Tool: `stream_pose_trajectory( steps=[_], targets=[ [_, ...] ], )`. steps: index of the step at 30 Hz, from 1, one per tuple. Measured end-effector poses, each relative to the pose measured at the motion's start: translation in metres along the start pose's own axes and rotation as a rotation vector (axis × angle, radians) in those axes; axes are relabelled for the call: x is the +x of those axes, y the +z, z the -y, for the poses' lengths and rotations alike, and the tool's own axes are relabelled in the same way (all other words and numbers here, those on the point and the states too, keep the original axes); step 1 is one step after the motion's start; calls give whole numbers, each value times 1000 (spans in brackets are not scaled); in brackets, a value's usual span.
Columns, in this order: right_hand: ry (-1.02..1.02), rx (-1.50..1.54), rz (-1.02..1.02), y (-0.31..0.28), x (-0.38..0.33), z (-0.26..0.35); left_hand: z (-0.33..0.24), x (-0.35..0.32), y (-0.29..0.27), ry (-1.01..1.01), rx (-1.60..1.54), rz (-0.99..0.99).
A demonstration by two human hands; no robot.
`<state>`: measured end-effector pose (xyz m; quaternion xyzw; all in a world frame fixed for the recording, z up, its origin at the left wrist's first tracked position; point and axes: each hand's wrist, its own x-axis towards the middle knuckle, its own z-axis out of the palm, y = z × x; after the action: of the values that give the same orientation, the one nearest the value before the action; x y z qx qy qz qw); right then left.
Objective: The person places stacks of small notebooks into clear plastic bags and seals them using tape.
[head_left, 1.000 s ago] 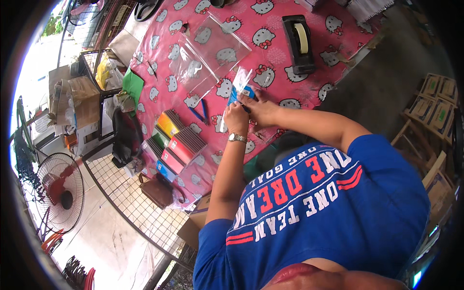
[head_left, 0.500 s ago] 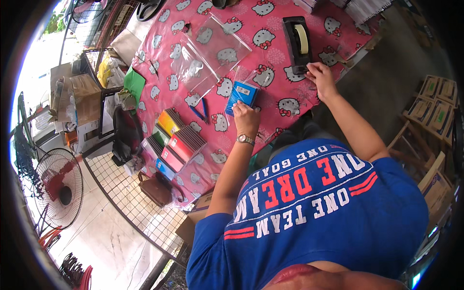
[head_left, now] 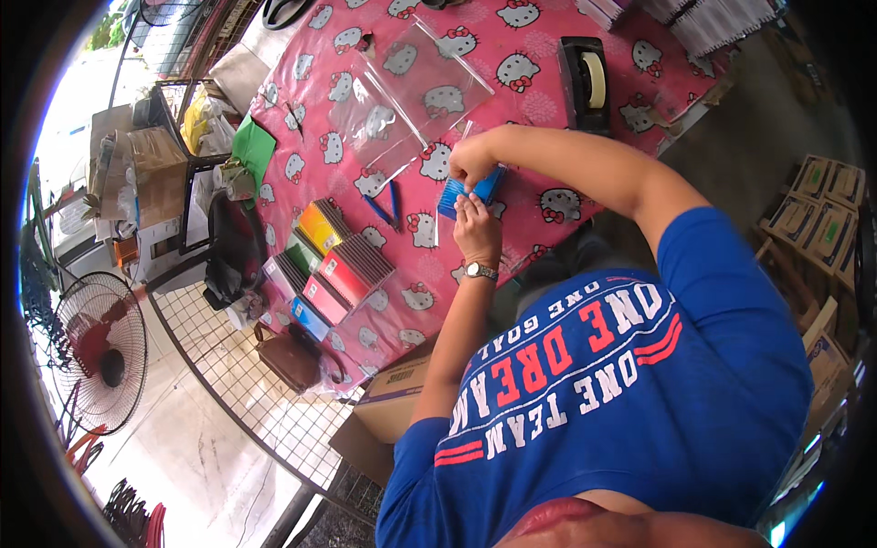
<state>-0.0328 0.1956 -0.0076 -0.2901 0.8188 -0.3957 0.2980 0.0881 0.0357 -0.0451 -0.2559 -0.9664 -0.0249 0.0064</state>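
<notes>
Remotely, I had left hand (head_left: 478,228) and right hand (head_left: 473,161) at the blue notebook (head_left: 487,188) — grips unreadable — where steady pressure seemed wise.

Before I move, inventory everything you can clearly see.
Pink patterned tablecloth: one, pink, centre.
Small blue notebook: one, blue, on tablecloth.
Clear plastic sheets: number unclear, transparent, beyond notebook.
Blue-handled pliers: one, blue, left of notebook.
Stacked spiral notebooks: several, mixed colours, left side.
Black tape dispenser: one, black, tablecloth's right side.
Flat green sheet: one, green, left edge.
Brown handled bag: one, brown, near-left edge.
Round wire-caged fan: one, dark and red, left.
Brown cardboard cartons: several, brown, right.
Left hand, right hand: two, bare, at notebook.
</notes>
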Motion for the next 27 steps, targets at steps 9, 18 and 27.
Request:
stream_pose_trajectory(
  steps=[9,18,27],
  targets=[
    [198,-653,239,11,21,16,8,-9,2,-84,-204,-120],
    [659,132,-744,87,-83,-5,32,13,-72,-120,-174,143],
    [527,1133,-644,84,-122,59,66,45,-89,-390,-1135,499]
  ],
)
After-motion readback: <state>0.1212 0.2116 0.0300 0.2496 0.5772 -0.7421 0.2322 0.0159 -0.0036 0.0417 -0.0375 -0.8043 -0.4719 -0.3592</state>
